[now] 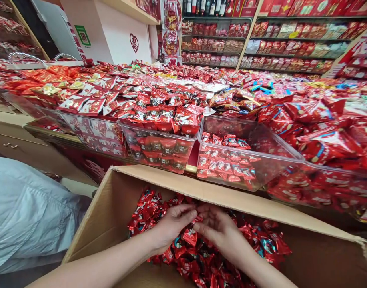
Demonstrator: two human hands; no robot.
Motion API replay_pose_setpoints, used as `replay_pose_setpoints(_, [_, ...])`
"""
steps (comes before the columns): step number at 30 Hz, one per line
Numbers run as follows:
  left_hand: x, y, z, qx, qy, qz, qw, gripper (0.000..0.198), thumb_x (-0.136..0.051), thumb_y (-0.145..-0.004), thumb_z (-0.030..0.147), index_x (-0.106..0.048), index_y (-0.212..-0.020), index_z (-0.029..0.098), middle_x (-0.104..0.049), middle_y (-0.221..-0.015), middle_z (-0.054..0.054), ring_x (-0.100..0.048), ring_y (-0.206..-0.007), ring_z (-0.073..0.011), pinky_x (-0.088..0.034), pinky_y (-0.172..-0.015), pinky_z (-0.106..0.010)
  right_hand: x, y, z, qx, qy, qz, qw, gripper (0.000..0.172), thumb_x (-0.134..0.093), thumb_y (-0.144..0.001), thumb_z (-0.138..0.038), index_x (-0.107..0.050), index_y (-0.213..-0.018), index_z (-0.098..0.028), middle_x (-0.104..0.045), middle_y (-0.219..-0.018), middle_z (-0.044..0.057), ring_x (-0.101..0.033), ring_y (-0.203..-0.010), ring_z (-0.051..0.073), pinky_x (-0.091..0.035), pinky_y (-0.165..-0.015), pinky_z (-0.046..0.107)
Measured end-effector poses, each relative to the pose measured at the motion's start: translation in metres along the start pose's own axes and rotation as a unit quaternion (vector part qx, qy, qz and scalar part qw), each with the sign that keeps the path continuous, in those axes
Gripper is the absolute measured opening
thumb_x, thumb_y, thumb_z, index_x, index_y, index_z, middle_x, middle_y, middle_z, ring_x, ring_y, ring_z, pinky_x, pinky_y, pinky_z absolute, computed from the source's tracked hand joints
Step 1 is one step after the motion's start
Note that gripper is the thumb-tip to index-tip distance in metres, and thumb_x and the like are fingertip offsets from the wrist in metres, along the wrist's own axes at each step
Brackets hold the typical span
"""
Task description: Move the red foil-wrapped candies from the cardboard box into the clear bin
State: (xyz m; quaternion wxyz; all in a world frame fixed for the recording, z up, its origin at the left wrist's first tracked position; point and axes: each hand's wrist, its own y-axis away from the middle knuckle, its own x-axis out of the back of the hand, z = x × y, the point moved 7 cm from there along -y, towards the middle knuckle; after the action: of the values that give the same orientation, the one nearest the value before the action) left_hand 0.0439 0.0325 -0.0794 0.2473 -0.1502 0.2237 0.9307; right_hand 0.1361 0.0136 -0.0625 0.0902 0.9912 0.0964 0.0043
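Observation:
Both my hands are down inside an open cardboard box point(153, 173), over a heap of red-wrapped candies point(198, 254). My left hand point(173, 226) is closed, its thumb and fingers pinched at a small red-wrapped candy point(198, 219). Facing it, my right hand point(219, 228) has curled fingers, with thumb and fingertips at the same candy. The fingertips of the two hands nearly meet, and part of the candy is hidden by them. Loose candies with red and blue foil lie under and around both hands.
Beyond the box stands a clear bin point(225, 168) partly filled with small red candies. Left of it, another clear bin point(159, 150) is heaped with red and black packets. A person's light blue clothing point(30, 212) is close at the left. Stocked shelves point(213, 38) line the back.

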Motion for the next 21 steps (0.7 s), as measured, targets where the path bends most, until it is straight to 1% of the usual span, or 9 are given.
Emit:
replay_pose_setpoints(2, [0.002,0.002,0.0,0.011,0.012,0.02,1.0,0.027,-0.06,-0.07,0.038,-0.058,-0.084,0.015,-0.054,-0.071,0.0,-0.047,-0.065,-0.01,-0.034,-0.05,-0.016,-0.003,0.003,-0.005,-0.004,0.058,-0.001,0.998,0.019,-0.052,-0.07,-0.023,-0.047,-0.087,-0.016,-0.052,-0.069,0.0,-0.048,-0.057,0.009,-0.04,-0.05,0.021])
replay_pose_setpoints(4, [0.003,0.004,-0.003,0.039,0.039,0.027,0.998,0.031,-0.052,-0.074,0.044,-0.057,-0.083,0.015,-0.052,-0.065,0.0,-0.044,-0.056,-0.0097,-0.028,-0.04,-0.017,-0.006,0.011,-0.023,0.011,0.156,-0.007,0.988,0.014,-0.049,-0.071,-0.021,-0.047,-0.085,-0.017,-0.048,-0.059,-0.003,-0.044,-0.05,0.009,-0.037,-0.045,0.02])
replay_pose_setpoints(8, [0.004,0.004,-0.005,0.073,0.104,0.01,0.992,0.034,-0.042,-0.078,0.045,-0.056,-0.086,0.014,-0.051,-0.065,-0.001,-0.044,-0.052,-0.01,-0.026,-0.039,-0.018,-0.005,0.036,-0.108,0.157,0.32,-0.01,0.934,0.011,-0.051,-0.069,-0.016,-0.051,-0.079,-0.02,-0.056,-0.069,0.0,-0.051,-0.06,0.011,-0.042,-0.055,0.022])
replay_pose_setpoints(11, [0.008,0.004,-0.01,0.091,0.106,0.02,0.99,0.031,-0.043,-0.078,0.042,-0.055,-0.088,0.015,-0.051,-0.067,-0.001,-0.044,-0.051,-0.009,-0.024,-0.037,-0.017,0.027,0.041,-0.181,0.237,0.33,0.086,0.91,0.014,-0.055,-0.069,-0.019,-0.051,-0.082,-0.022,-0.058,-0.076,0.0,-0.055,-0.068,0.012,-0.045,-0.059,0.021])
replay_pose_setpoints(14, [0.01,0.006,-0.013,0.103,0.093,0.025,0.99,0.031,-0.045,-0.077,0.043,-0.054,-0.088,0.015,-0.051,-0.066,-0.001,-0.045,-0.051,-0.0085,-0.023,-0.037,-0.015,0.076,0.012,-0.224,0.228,0.32,0.192,0.899,0.022,-0.06,-0.065,-0.026,-0.05,-0.084,-0.021,-0.058,-0.072,0.0,-0.056,-0.064,0.013,-0.046,-0.053,0.022])
replay_pose_setpoints(15, [0.01,0.006,-0.014,0.104,0.089,0.024,0.99,0.031,-0.046,-0.077,0.043,-0.054,-0.087,0.015,-0.051,-0.066,-0.001,-0.045,-0.052,-0.0084,-0.023,-0.037,-0.015,0.087,-0.005,-0.227,0.198,0.334,0.19,0.902,0.024,-0.062,-0.063,-0.027,-0.05,-0.083,-0.021,-0.058,-0.07,0.001,-0.056,-0.062,0.013,-0.045,-0.052,0.022])
replay_pose_setpoints(17, [0.011,0.007,-0.014,0.102,0.08,0.026,0.991,0.032,-0.047,-0.076,0.044,-0.054,-0.087,0.015,-0.051,-0.067,-0.001,-0.046,-0.052,-0.0083,-0.023,-0.037,-0.015,0.101,-0.046,-0.218,0.108,0.352,0.13,0.921,0.023,-0.062,-0.062,-0.027,-0.051,-0.08,-0.019,-0.058,-0.068,0.001,-0.055,-0.059,0.012,-0.045,-0.051,0.022])
replay_pose_setpoints(19, [0.014,0.007,-0.014,0.096,0.073,0.039,0.992,0.031,-0.048,-0.075,0.043,-0.053,-0.086,0.015,-0.052,-0.067,-0.001,-0.046,-0.052,-0.0082,-0.023,-0.037,-0.015,0.103,-0.08,-0.196,0.006,0.338,0.042,0.94,0.018,-0.061,-0.062,-0.022,-0.051,-0.076,-0.017,-0.058,-0.066,0.001,-0.055,-0.058,0.011,-0.046,-0.052,0.022])
replay_pose_setpoints(21, [0.017,0.007,-0.013,0.088,0.072,0.053,0.992,0.029,-0.05,-0.073,0.041,-0.052,-0.085,0.015,-0.052,-0.066,0.0,-0.046,-0.051,-0.0083,-0.023,-0.037,-0.015,0.097,-0.102,-0.173,-0.073,0.316,-0.029,0.945,0.016,-0.06,-0.061,-0.016,-0.05,-0.072,-0.017,-0.057,-0.061,-0.001,-0.054,-0.054,0.009,-0.047,-0.051,0.021])
